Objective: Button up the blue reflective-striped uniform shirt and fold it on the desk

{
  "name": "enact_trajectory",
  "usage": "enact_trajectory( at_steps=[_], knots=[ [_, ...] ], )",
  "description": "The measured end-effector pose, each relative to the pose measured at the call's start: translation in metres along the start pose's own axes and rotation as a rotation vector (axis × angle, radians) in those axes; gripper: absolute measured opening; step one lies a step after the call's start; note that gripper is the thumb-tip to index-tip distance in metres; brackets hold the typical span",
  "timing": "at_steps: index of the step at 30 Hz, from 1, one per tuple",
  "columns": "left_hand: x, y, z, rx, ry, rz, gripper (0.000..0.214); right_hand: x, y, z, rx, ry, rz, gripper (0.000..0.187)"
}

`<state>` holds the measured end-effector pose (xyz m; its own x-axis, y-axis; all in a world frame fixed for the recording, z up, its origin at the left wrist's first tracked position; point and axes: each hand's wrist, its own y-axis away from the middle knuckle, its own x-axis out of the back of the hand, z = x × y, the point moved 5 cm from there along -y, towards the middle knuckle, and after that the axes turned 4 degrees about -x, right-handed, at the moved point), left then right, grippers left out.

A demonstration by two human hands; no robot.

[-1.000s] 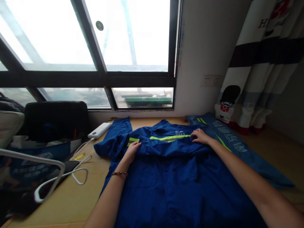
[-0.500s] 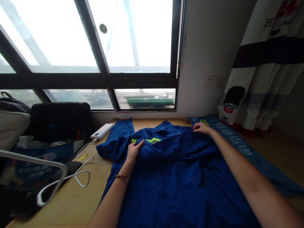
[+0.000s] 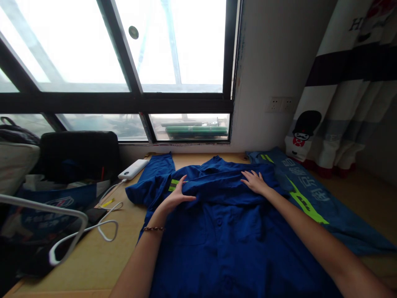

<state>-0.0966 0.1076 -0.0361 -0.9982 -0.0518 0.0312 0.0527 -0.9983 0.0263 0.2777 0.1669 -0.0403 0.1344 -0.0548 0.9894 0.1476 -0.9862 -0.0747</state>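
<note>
A blue work shirt (image 3: 229,231) with yellow-green reflective stripes lies spread on a wooden table (image 3: 105,256). My left hand (image 3: 176,195) rests flat and open on the shirt's upper left, near a short piece of visible stripe. My right hand (image 3: 254,182) lies flat with fingers spread on the upper right of the shirt. The blue flap under both hands covers most of the chest stripe. A beaded bracelet (image 3: 154,228) is on my left wrist.
A second blue garment with printed letters (image 3: 310,194) lies to the right. A white power bank (image 3: 133,169) with a white cable (image 3: 105,231) sits left of the shirt. A black bag (image 3: 79,155) and a blue bag (image 3: 46,207) crowd the left. Window and curtain (image 3: 347,82) stand behind.
The shirt's front flap was drawn across, covering the chest stripe. Both hands moved from gripping the fabric edges to lying flat on it. The right hand came back toward me.
</note>
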Motion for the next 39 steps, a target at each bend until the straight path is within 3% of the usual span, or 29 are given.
enact_trajectory(
  at_steps=[2,5,6,7,9,11,13,17,20,23,25,29,32,35,37,39],
  knots=[
    [0.003,-0.005,-0.008,0.018,0.014,0.09,0.082,-0.005,0.001,0.014,-0.024,0.034,0.0,0.051],
    [0.011,-0.01,-0.015,0.027,0.086,0.325,0.081,-0.009,0.0,0.029,-0.111,0.055,0.019,0.049],
    [0.011,-0.01,-0.015,0.043,0.125,0.344,0.083,-0.009,-0.001,0.031,-0.151,0.045,0.018,0.049],
    [0.01,-0.009,-0.014,0.074,0.166,0.315,0.084,-0.009,-0.002,0.03,-0.193,0.032,0.014,0.049],
    [0.001,-0.004,-0.008,0.132,0.249,0.142,0.086,-0.007,-0.005,0.019,-0.27,0.012,0.008,0.051],
    [-0.011,0.005,0.006,0.102,0.317,-0.057,0.086,-0.002,-0.007,-0.006,-0.295,-0.017,0.018,0.055],
    [-0.018,0.015,0.025,-0.039,0.358,-0.159,0.084,0.007,-0.007,-0.045,-0.215,-0.088,0.071,0.057],
    [-0.02,0.02,0.04,-0.26,0.337,-0.183,0.077,0.022,0.007,-0.132,0.184,-0.264,0.251,0.053],
    [-0.006,0.006,0.022,-0.234,0.218,-0.057,0.074,0.007,0.014,-0.167,0.331,-0.284,0.158,0.05],
    [0.011,-0.008,-0.005,-0.11,-0.015,0.121,0.069,-0.017,0.014,-0.176,0.272,-0.22,0.048,0.051],
    [0.015,-0.011,-0.012,-0.095,-0.187,0.185,0.065,-0.022,0.015,-0.175,0.207,-0.198,0.087,0.051],
    [0.011,0.005,0.016,-0.382,-0.535,0.327,0.04,-0.021,0.025,-0.182,0.292,-0.215,0.111,0.05],
    [0.018,0.025,0.044,-0.553,-0.846,0.565,0.041,-0.024,0.03,-0.188,0.375,-0.217,0.026,0.047],
    [0.046,0.032,0.049,-0.36,-0.983,0.74,0.048,-0.025,0.03,-0.186,0.36,-0.235,0.045,0.046],
    [0.069,0.032,0.043,-0.179,-0.914,0.807,0.041,-0.026,0.029,-0.185,0.361,-0.253,0.065,0.046],
    [0.085,0.034,0.04,-0.098,-0.817,0.882,0.034,-0.025,0.029,-0.183,0.359,-0.294,0.083,0.045]
  ],
)
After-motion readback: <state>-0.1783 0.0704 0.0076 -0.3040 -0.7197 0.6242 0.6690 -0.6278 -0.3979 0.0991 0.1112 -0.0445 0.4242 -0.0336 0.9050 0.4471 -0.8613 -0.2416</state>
